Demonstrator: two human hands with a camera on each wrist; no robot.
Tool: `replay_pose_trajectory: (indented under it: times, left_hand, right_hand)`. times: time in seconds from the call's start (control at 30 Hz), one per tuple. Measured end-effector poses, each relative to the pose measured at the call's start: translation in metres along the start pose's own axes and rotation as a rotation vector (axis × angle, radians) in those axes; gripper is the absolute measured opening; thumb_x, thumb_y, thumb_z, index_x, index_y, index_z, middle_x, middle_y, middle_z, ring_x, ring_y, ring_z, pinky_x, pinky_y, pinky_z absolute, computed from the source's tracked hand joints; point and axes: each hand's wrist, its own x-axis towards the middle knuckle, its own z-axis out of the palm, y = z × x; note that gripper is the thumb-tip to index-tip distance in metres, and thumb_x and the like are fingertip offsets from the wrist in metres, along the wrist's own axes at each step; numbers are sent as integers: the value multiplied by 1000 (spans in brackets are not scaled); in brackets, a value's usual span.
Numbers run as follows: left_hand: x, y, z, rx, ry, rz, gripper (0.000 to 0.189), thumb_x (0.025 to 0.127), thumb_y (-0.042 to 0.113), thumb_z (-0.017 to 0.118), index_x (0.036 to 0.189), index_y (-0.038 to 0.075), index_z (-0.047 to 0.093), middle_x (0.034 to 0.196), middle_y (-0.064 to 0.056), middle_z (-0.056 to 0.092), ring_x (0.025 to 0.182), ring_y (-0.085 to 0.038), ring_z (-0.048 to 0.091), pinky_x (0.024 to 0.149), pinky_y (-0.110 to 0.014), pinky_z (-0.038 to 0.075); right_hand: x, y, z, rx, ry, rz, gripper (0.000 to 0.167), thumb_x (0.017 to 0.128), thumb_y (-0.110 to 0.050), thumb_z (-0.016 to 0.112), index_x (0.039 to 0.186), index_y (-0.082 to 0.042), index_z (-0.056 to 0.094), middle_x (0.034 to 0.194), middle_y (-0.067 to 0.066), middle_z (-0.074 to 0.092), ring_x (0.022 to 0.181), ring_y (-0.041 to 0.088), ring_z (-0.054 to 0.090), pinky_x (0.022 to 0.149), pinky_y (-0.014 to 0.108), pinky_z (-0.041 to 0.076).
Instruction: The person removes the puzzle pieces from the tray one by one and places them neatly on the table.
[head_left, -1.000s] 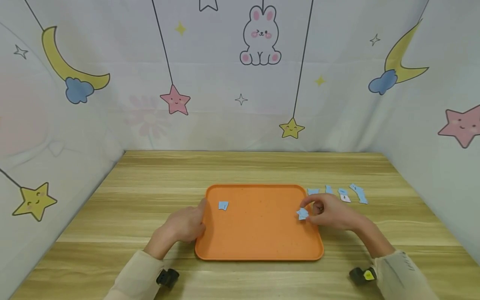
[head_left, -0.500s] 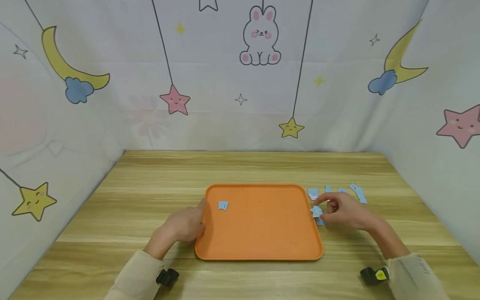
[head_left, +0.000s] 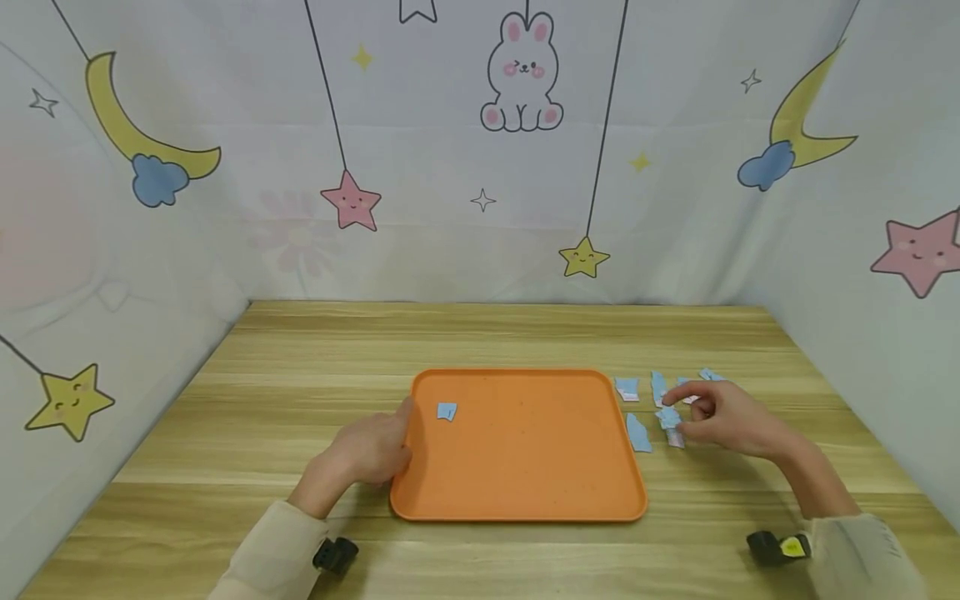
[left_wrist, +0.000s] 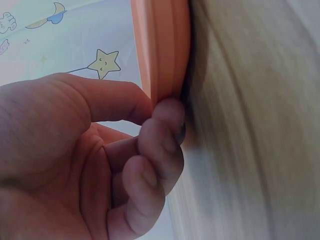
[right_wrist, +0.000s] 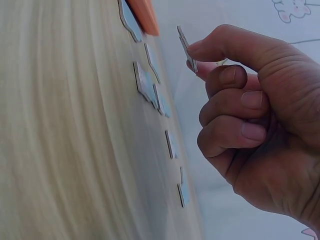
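Observation:
My left hand [head_left: 371, 446] holds the left rim of the orange tray [head_left: 525, 467]; in the left wrist view, thumb and fingers pinch the tray's edge. One small light blue puzzle piece [head_left: 446, 411] lies in the tray, at the upper left. Right of the tray, my right hand [head_left: 731, 421] pinches another light blue puzzle piece [head_left: 667, 418] between thumb and forefinger. The right wrist view shows this flat piece [right_wrist: 184, 44] held above the table, with the other fingers curled into the palm.
Several light blue pieces lie on the wooden table right of the tray, among them one by its rim [head_left: 638, 433], one farther back [head_left: 627, 388] and one partly behind the held piece [head_left: 677, 439]. A patterned cloth [head_left: 480, 250] encloses the table's back and sides.
My right hand has moved right, carrying its puzzle piece from over the tray's right side to above the loose pieces on the table. The left hand and tray have stayed put.

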Motion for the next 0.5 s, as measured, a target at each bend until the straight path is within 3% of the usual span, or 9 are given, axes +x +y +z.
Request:
replay_pose_trajectory:
  times: [0.5]
  left_hand:
    - [0, 1, 0, 0, 4, -2, 76, 98, 6, 57, 164, -9, 21, 66, -5, 58, 49, -15, 50, 49, -28, 35]
  right_hand:
    - [-10, 17, -14, -12, 17, 79, 41, 92, -6, 73, 129, 8, 64, 67, -8, 41, 55, 2, 32, 51, 24, 33]
